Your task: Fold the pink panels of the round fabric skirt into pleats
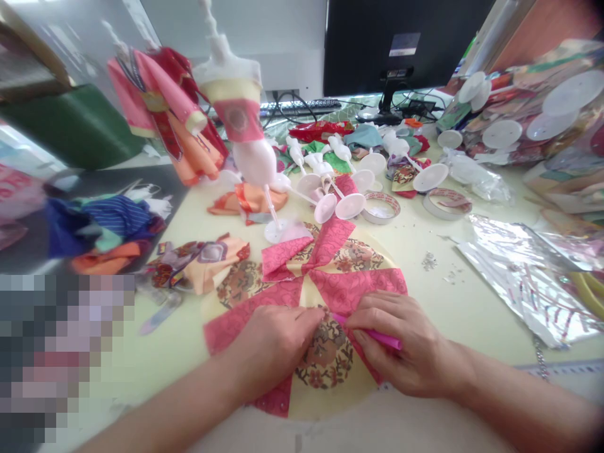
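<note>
Pale and smooth, the bench (pixel 425 245) carried a round patchwork cloth (pixel 325 355) of pink and floral yellow wedges. The left hand's (pixel 283 336) fingers pinched it near its centre; the right hand's (pixel 406 343) curled closed around a slim magenta tube (pixel 382 338). Beyond stood a white dress form (pixel 255 160), toppled round-based stands (pixel 350 206), two tape rings (pixel 381 217) (pixel 448 212) and a black monitor (pixel 363 44).

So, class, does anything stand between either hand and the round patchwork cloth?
Nothing visible does: the left hand is on the cloth, and the right hand, gripping a magenta stick, is at it too. The tape rolls lie beyond it, out of the way.
</note>
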The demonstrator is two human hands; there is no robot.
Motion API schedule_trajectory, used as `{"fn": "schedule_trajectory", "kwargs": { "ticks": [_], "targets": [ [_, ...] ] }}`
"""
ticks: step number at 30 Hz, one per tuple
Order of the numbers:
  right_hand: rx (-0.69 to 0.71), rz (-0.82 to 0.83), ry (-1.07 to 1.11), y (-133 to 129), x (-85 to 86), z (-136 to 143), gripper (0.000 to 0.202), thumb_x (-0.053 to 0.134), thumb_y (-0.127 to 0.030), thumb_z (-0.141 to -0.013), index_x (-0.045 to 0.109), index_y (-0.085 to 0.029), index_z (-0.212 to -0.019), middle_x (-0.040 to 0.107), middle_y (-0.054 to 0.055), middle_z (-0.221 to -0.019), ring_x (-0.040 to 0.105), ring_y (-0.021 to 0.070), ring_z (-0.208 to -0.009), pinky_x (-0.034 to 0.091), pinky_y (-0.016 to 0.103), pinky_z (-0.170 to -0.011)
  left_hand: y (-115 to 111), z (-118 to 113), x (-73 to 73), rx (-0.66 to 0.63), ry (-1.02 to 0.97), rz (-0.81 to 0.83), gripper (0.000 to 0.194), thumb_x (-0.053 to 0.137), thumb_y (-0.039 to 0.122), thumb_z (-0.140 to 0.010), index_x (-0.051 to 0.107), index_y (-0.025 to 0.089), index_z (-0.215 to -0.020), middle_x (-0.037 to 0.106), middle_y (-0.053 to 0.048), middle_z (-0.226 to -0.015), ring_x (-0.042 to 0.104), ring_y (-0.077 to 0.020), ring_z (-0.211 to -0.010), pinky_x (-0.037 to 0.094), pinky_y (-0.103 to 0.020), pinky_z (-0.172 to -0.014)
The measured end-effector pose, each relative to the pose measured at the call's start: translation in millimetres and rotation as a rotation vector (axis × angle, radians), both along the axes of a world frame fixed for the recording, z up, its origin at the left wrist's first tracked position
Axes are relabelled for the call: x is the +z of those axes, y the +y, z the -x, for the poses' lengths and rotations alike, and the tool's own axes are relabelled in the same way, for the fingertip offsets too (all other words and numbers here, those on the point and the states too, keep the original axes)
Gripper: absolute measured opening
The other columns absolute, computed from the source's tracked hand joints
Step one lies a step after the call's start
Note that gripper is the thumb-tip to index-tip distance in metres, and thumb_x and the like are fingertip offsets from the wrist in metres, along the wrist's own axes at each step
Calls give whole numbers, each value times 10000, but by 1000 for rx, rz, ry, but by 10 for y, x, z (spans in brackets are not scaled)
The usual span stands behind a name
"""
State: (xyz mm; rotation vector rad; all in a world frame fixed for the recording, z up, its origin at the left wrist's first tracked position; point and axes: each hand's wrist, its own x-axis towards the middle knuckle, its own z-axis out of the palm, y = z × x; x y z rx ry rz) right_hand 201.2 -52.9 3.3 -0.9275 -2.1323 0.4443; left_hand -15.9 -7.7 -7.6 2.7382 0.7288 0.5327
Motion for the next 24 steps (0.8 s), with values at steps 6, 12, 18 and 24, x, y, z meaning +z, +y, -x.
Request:
{"fn": "schedule_trajectory", "kwargs": {
  "ticks": [6,12,18,24],
  "targets": [
    [-1,-7,3,-13,15,-8,159,477,-48,-819,586,-108,-918,595,62,-739,531,165,-671,419,298,-591,6,7,2,0,-12,53,172,422,164,-900,593,148,-907,571,12,-605,519,-123,-511,426,-242,-489],
    [-1,5,9,-5,8,-6,143,480,-64,-823,587,-107,-908,592,63,-738,527,161,-652,418,294,-580,-3,33,-36,-39,-17,-15,160,454,134,-886,565,139,-1001,614,-6,-668,568,-128,-564,468,-243,-522],
    [-8,-6,-5,6,24,5,165,451,-72,-835,583,-129,-917,589,51,-721,535,158,-660,426,285,-591,-2,30,-49,-70,-6,-97,212,457,119,-878,534,120,-1076,640,-27,-691,606,-136,-593,516,-252,-558],
    [-12,-9,-3,-12,33,9,158,449,-79,-839,574,-135,-918,585,50,-715,512,155,-638,420,285,-587,3,30,-47,-97,29,-117,244,481,97,-856,513,104,-1098,631,-25,-682,607,-152,-582,523,-271,-531]
  ]
}}
